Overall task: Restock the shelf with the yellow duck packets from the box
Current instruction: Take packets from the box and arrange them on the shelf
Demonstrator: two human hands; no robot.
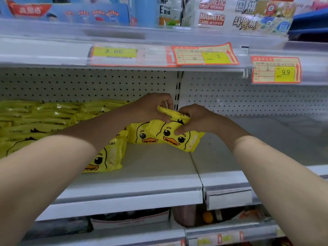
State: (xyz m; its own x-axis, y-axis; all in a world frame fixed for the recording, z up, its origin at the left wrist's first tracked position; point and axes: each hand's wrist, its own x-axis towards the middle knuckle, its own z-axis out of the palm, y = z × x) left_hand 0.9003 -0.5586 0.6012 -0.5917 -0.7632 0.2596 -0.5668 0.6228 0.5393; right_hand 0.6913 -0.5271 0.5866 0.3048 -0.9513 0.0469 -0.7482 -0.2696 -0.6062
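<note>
Both my hands reach onto the white shelf (150, 162). My left hand (152, 107) pinches the top edge of a yellow duck packet (179, 137), and my right hand (195, 119) grips the same packet from the right, thumb on the duck's face. A second duck packet (142, 134) lies just behind and left of it. Another duck packet (108, 157) lies flat under my left forearm. A stack of several yellow duck packets (44, 118) fills the shelf's left side. The box is out of view.
A pegboard back wall (239, 98) closes the shelf. The upper shelf edge carries price tags (205, 54) reading 1, 3.00 and 9.9. Boxed games (230, 13) stand above. The shelf's right section (266, 139) is bare. A lower shelf holds a white carton (131, 219).
</note>
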